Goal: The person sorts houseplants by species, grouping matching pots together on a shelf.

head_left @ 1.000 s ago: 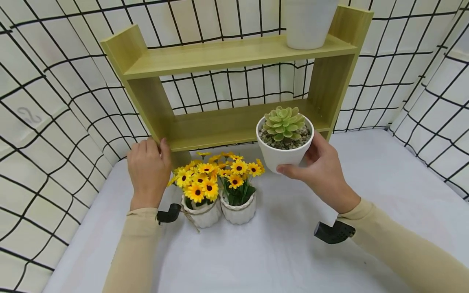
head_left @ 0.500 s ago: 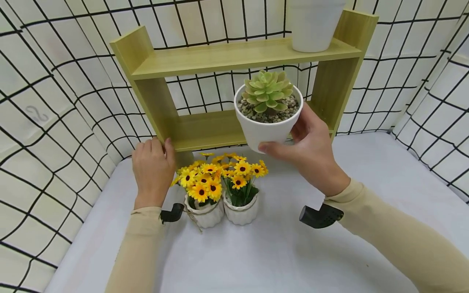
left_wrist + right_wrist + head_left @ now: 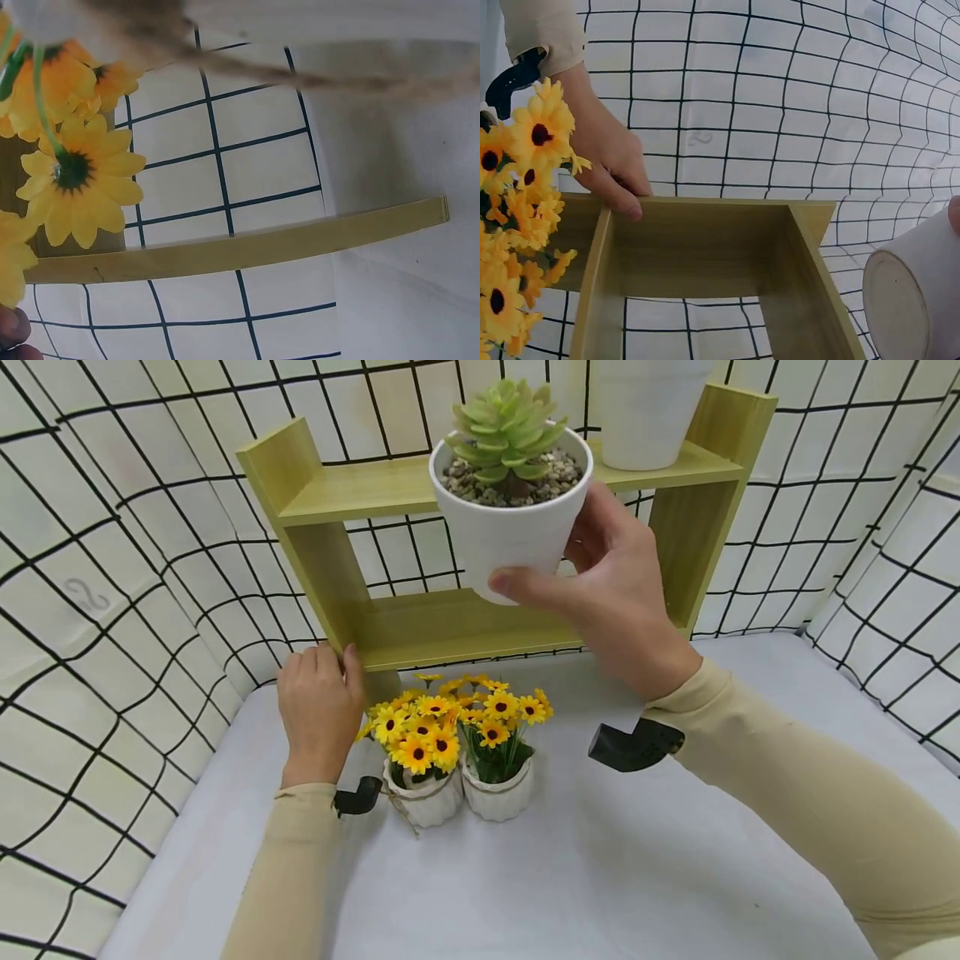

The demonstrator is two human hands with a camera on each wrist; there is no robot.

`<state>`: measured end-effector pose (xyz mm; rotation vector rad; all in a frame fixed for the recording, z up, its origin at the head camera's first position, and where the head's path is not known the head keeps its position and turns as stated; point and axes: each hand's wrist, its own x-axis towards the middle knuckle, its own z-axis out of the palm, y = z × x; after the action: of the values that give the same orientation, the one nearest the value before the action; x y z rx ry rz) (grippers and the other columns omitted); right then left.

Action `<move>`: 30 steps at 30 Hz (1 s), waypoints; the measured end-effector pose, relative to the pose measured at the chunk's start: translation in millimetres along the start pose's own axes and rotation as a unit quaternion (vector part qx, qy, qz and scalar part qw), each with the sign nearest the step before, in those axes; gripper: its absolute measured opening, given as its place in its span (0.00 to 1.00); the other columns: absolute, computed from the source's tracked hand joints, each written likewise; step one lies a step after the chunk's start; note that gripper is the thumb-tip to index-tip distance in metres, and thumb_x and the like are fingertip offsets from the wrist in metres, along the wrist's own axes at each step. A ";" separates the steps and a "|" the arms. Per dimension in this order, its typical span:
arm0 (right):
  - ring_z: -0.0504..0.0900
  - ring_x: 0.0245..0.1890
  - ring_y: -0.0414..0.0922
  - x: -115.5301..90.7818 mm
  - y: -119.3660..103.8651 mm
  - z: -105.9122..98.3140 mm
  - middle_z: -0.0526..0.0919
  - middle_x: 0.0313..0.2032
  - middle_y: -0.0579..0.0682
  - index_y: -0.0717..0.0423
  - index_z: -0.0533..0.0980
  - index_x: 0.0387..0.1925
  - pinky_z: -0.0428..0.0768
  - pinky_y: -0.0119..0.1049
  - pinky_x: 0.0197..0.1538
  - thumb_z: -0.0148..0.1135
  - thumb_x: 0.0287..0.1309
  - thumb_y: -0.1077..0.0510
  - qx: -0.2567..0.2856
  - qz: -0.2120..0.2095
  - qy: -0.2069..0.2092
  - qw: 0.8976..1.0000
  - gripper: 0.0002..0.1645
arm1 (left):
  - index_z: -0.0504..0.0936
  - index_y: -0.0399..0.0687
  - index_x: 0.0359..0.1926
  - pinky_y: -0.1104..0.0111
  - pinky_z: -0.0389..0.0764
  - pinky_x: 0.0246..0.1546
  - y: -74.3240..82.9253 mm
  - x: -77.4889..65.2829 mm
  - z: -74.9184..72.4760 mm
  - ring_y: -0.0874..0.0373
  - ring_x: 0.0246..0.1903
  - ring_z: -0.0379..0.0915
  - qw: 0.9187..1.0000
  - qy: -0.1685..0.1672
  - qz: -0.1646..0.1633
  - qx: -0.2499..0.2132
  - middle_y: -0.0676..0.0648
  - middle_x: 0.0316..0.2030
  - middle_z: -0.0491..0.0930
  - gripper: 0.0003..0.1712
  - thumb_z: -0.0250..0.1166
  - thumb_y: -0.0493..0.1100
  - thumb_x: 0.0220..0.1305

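My right hand (image 3: 618, 589) grips a white pot (image 3: 506, 539) with a green succulent (image 3: 510, 427) set in pebbles, the thumb on its near side. The pot is held in the air before the upper board of the wooden shelf (image 3: 405, 627). In the right wrist view the pot's underside (image 3: 896, 304) shows at the right. My left hand (image 3: 318, 718) holds the shelf's left side panel near the lower board, thumb on the front edge. Most of that hand is outside the left wrist view; only fingertips (image 3: 15, 334) show.
Two white pots of yellow flowers, left (image 3: 426, 802) and right (image 3: 498, 793), stand on the white tabletop before the shelf. A larger white pot (image 3: 651, 422) stands at the right of the upper board. Black wire grid (image 3: 97, 693) on white sheets encloses the area.
My right hand has raised the succulent pot and carried it left, from the lower board's height to the upper board's. My left hand keeps its hold on the shelf. The view has shifted slightly.
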<state>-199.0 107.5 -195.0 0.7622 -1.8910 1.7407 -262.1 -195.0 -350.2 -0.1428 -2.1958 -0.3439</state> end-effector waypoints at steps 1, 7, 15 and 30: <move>0.81 0.58 0.47 3.5 -2.5 1.2 0.80 0.61 0.52 0.55 0.72 0.66 0.78 0.38 0.68 0.78 0.45 0.65 -0.005 -0.003 0.000 1.000 0.44 | 0.76 0.29 0.33 0.52 0.67 0.35 0.0 0.0 0.2 0.37 0.31 0.68 1.000 0.001 0.001 -0.001 0.32 0.29 0.78 0.30 0.46 0.52 0.82; 0.83 0.56 0.44 22.0 -14.0 8.0 0.81 0.58 0.52 0.55 0.72 0.65 0.80 0.37 0.67 0.79 0.47 0.60 -0.046 -0.006 -0.001 0.999 0.42 | 0.76 0.30 0.33 0.51 0.68 0.36 -0.1 0.2 1.2 0.38 0.31 0.68 1.000 0.007 0.006 0.003 0.32 0.29 0.78 0.30 0.46 0.52 0.82; 0.83 0.55 0.44 39.9 -32.5 17.2 0.81 0.58 0.50 0.54 0.72 0.64 0.82 0.38 0.62 0.77 0.51 0.56 -0.080 0.021 -0.006 0.997 0.38 | 0.74 0.31 0.31 0.54 0.64 0.35 -0.3 -0.2 0.9 0.38 0.29 0.66 1.000 0.004 0.003 -0.008 0.34 0.27 0.76 0.29 0.47 0.51 0.82; 0.81 0.57 0.40 71.5 -40.0 33.4 0.83 0.59 0.45 0.50 0.75 0.61 0.79 0.35 0.59 0.79 0.50 0.49 -0.173 0.079 -0.025 0.981 0.37 | 0.73 0.32 0.31 0.52 0.67 0.34 -1.9 -0.2 0.7 0.38 0.28 0.67 1.000 0.008 0.008 -0.002 0.35 0.25 0.73 0.28 0.47 0.51 0.82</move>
<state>-224.1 65.9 -121.1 0.5416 -2.2609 1.4287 -262.9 -196.6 -351.2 -0.1597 -2.1774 -0.3395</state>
